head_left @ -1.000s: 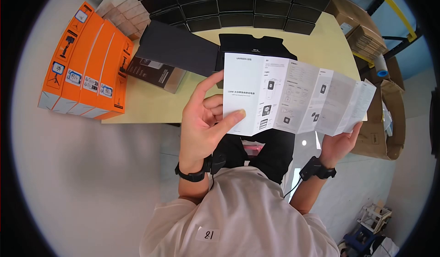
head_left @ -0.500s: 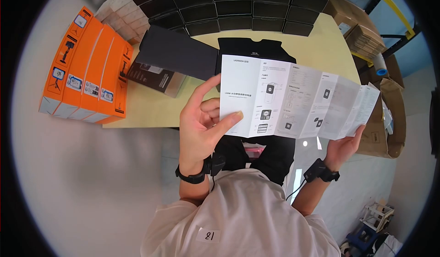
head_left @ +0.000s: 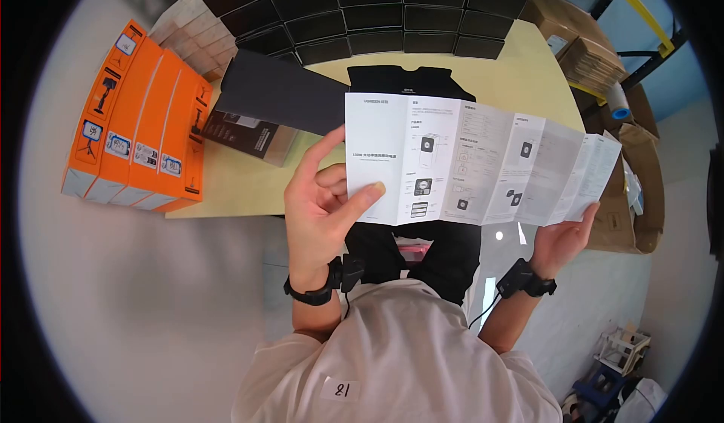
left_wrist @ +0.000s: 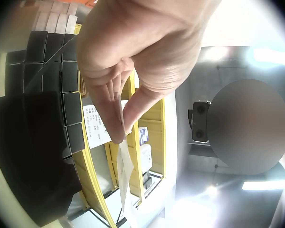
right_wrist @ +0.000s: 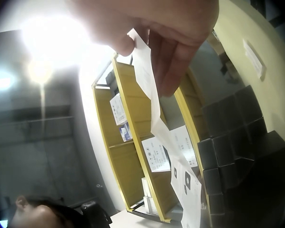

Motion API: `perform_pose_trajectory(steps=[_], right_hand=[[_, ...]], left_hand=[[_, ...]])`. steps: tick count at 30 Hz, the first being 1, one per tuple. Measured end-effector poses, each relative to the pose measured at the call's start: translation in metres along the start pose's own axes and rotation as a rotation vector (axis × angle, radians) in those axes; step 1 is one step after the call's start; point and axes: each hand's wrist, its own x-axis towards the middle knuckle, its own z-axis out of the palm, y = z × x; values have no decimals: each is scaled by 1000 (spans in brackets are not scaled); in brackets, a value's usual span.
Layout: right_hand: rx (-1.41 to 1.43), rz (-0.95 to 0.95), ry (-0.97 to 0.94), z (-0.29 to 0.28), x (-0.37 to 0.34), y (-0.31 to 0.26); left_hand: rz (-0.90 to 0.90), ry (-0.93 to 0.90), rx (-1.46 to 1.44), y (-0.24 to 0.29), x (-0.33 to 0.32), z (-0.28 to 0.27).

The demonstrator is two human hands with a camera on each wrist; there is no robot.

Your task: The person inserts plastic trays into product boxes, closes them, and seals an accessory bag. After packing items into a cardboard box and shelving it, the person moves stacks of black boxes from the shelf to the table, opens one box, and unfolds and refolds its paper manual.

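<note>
A folded-out instruction leaflet (head_left: 434,159), white with zigzag creases and printed diagrams, spans the space between both hands above the lap. My left hand (head_left: 320,200) pinches its left edge, thumb on the printed front and fingers behind. At the other end my right hand (head_left: 564,238) holds the lower right corner, the thumb along its edge. In the left wrist view the leaflet (left_wrist: 125,175) appears nearly edge-on below the pinching fingertips. The right wrist view has the leaflet's folds (right_wrist: 154,107) running down from between thumb and fingers. Behind it lies an open black box (head_left: 403,81), partly hidden.
Stacked black boxes (head_left: 369,19) line the back of the yellow table (head_left: 539,68). A dark lid-like panel (head_left: 283,91) rests over a brown product box (head_left: 253,136) at left. Orange boxes (head_left: 136,125) stand at the left edge; a brown paper bag (head_left: 641,196) is at right.
The leaflet and left hand have shifted slightly left in the head view. The leaflet stays spread, with both hands keeping their hold.
</note>
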Motion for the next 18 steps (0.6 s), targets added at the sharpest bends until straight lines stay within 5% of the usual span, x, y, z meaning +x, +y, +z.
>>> perform_pose_trajectory(steps=[18], right_hand=[[29,-25,-39,5,-1,-1]], left_hand=[[58,12,-21,-4,1,-3]])
